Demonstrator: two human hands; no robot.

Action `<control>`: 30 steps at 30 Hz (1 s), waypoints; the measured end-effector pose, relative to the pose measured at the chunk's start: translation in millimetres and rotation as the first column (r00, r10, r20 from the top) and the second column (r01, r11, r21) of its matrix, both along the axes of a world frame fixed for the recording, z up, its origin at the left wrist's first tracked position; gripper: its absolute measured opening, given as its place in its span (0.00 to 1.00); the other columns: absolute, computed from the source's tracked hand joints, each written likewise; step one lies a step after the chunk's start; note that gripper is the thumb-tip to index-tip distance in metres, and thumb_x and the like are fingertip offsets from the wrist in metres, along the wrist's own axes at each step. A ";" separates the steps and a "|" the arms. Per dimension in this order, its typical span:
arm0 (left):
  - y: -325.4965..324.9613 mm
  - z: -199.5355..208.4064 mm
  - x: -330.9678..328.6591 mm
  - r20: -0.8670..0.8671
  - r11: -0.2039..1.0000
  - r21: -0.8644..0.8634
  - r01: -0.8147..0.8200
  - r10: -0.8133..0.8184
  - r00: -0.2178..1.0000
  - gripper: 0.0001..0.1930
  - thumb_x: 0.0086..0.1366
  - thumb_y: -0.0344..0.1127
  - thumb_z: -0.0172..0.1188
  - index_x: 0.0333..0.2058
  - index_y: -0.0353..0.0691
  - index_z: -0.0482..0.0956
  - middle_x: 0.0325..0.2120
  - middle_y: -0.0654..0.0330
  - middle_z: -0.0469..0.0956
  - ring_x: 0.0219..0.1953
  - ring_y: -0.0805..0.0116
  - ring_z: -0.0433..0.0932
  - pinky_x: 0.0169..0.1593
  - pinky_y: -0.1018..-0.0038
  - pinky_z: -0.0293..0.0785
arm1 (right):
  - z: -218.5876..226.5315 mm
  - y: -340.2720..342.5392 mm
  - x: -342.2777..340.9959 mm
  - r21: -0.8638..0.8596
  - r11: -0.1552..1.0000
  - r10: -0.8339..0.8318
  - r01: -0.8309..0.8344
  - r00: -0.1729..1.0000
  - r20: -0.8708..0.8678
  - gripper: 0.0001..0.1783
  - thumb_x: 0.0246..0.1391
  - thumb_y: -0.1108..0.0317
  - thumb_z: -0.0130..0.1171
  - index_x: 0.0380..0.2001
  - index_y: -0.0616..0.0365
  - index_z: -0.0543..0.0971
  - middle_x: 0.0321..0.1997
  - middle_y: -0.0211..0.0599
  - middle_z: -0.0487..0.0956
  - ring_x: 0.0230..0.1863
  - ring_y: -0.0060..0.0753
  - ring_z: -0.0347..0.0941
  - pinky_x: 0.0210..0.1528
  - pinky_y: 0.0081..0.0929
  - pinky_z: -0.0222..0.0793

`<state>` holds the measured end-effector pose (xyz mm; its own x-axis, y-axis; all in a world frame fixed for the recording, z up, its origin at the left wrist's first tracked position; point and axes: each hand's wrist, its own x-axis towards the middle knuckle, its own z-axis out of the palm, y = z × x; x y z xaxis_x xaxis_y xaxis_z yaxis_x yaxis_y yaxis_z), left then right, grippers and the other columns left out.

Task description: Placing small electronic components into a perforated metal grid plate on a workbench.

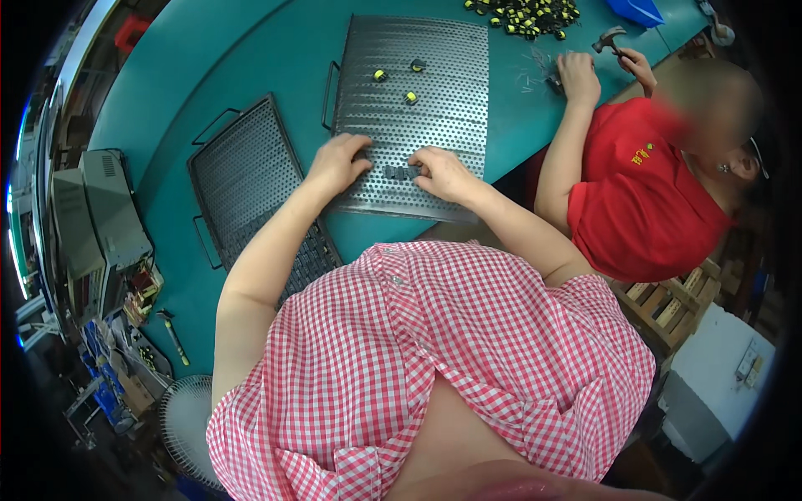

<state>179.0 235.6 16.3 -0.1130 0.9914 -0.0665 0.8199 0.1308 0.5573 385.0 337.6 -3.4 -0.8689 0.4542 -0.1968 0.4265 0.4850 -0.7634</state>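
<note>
In front of me lies a perforated metal tray. My left hand hovers over its near left part, thumb and fingers curved but apart, with nothing visible between them. Toward the near middle of the tray, my right hand pinches the right end of a short row of small dark blocks. Its fingertips partly hide that end. Farther up the tray sit three small black-and-yellow parts, one of them a yellow-topped part.
A second perforated tray, its near end filled with dark blocks, lies left. At right, a co-worker in a red shirt holds a hammer near scattered pins. Behind are a black-and-yellow pile and blue bin. Another hammer lies left.
</note>
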 end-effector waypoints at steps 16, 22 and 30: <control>36.5 3.3 0.6 0.029 0.980 0.184 -0.071 0.067 0.997 0.20 0.47 0.38 0.66 0.38 0.37 0.74 0.37 0.55 0.72 0.39 0.55 0.74 0.40 0.68 0.72 | -17.8 79.0 -68.1 0.654 0.753 0.048 -0.076 0.997 0.061 0.09 0.41 0.73 0.51 0.30 0.55 0.77 0.34 0.32 0.74 0.45 0.34 0.65 0.47 0.32 0.60; 109.5 -18.9 -11.1 -0.196 0.962 0.233 -0.139 0.187 0.963 0.16 0.48 0.35 0.64 0.38 0.41 0.75 0.34 0.55 0.70 0.36 0.56 0.73 0.38 0.65 0.71 | -7.5 59.1 -28.1 0.398 0.898 -0.157 0.190 0.981 -0.114 0.14 0.35 0.78 0.54 0.31 0.59 0.76 0.30 0.41 0.74 0.38 0.44 0.69 0.43 0.36 0.65; 123.0 -39.9 -32.0 -0.187 0.967 0.162 -0.197 0.226 0.956 0.07 0.51 0.32 0.58 0.31 0.41 0.77 0.31 0.54 0.72 0.36 0.54 0.74 0.39 0.62 0.71 | -3.0 2.2 14.8 0.213 0.957 -0.163 0.199 0.971 -0.174 0.13 0.34 0.79 0.54 0.29 0.60 0.72 0.28 0.43 0.74 0.37 0.47 0.69 0.41 0.39 0.66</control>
<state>146.9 358.7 -23.7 -0.3175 0.9410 0.1172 0.8794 0.2459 0.4077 399.9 339.7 -6.4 -0.7792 0.6240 0.0585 0.4105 0.5787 -0.7047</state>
